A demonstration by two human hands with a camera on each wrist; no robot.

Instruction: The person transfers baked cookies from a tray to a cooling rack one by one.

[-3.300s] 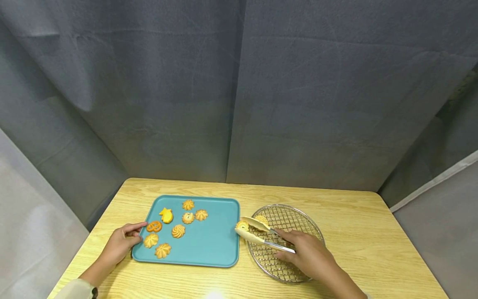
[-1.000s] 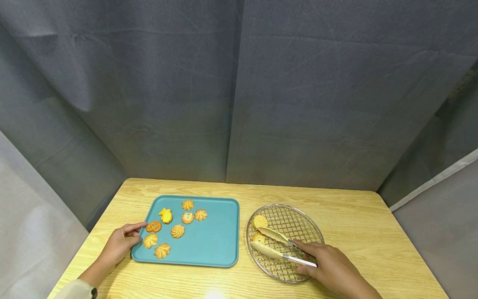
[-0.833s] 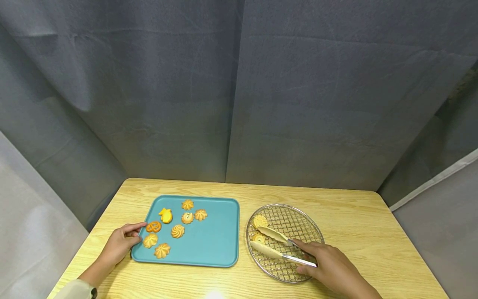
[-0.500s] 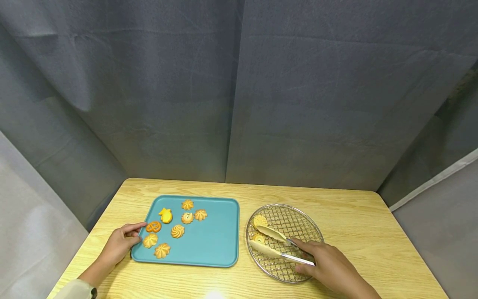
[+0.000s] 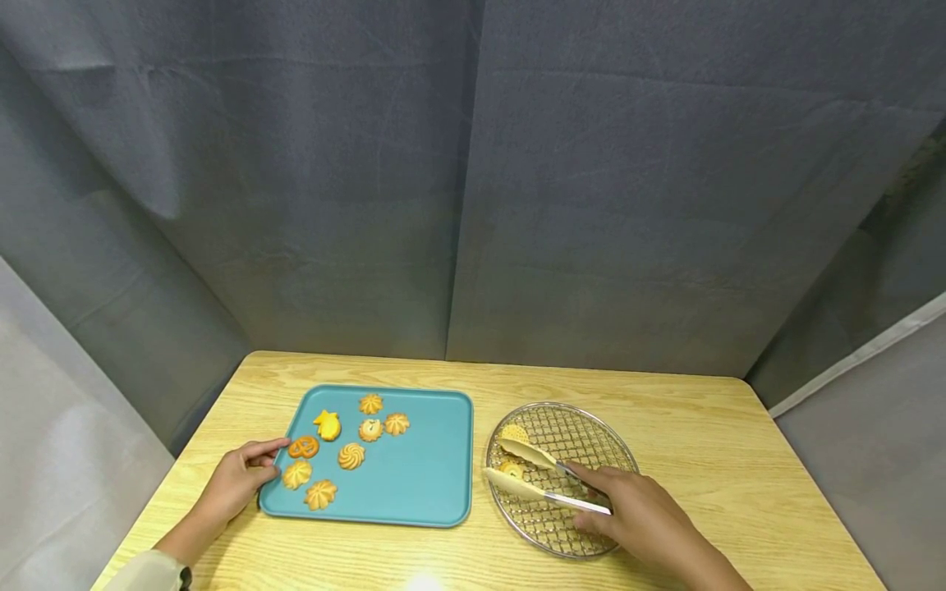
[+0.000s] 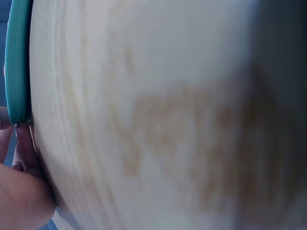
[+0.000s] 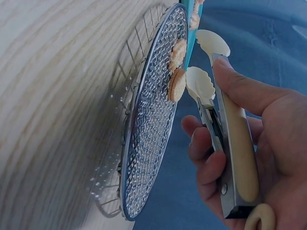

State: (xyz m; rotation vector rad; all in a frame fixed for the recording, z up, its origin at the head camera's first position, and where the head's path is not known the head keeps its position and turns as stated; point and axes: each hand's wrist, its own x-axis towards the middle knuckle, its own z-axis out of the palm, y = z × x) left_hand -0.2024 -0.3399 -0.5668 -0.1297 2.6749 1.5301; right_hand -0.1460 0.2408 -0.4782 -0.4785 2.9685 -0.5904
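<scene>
My right hand [image 5: 631, 510] grips a pair of tongs [image 5: 515, 484] with cream scalloped tips, seen also in the right wrist view [image 7: 237, 143]. The tongs' tips stand apart over the left part of a round wire rack [image 5: 584, 439], with nothing between them. Below them on the rack lie a round dotted cookie [image 5: 513, 432] and a ring-patterned cookie [image 5: 511, 469], the latter partly covered. My left hand [image 5: 235, 484] pinches the left edge of a teal tray [image 5: 421, 472], finger and thumb at the rim.
Several cookies lie on the tray's left half, among them a pretzel [image 5: 304, 447], a fish shape [image 5: 328, 425] and a swirl [image 5: 351, 456]. The rack has short wire legs on the wooden table [image 5: 702, 460]. Grey curtains [image 5: 591, 205] hang behind and beside the table.
The ring-patterned cookie, earlier in the tongs by the tray's right edge, now lies on the rack. The tongs let it go and have since shifted slightly left and upward. The left hand has stayed put.
</scene>
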